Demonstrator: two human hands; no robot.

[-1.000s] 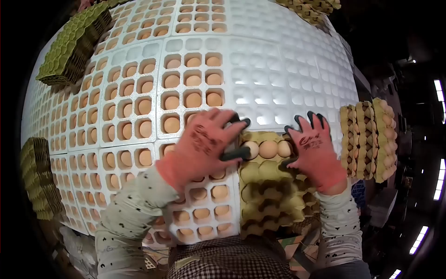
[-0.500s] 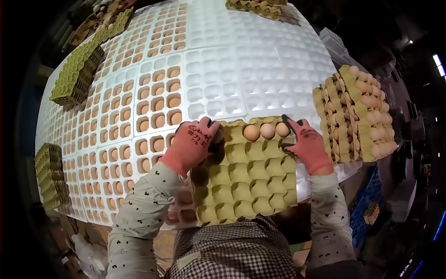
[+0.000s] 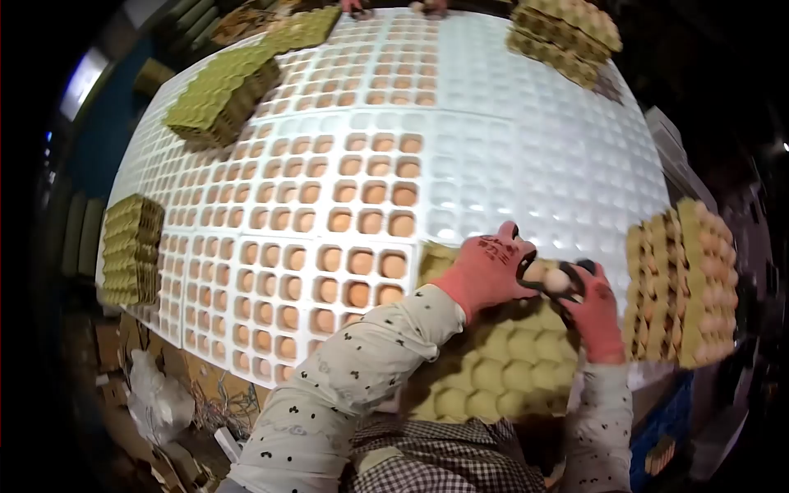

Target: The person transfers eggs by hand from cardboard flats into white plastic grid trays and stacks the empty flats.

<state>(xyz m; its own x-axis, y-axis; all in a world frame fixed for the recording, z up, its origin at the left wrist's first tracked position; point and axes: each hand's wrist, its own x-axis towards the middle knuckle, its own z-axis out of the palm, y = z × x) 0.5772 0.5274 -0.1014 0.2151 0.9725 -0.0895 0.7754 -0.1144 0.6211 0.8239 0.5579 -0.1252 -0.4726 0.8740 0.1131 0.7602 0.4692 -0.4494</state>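
Left hand + right hand: now together, grasping eggs (split between hands: can't tell) | delta: left crossed from carton's far-left corner | eggs: bunched near far-right corner, row broken up

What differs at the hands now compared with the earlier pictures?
The left hand has moved rightward from the left side of the pulp tray to meet the right hand. Eggs that sat in its far row are now gathered between the hands' curled fingers. The egg-filled stack on the right stayed put.
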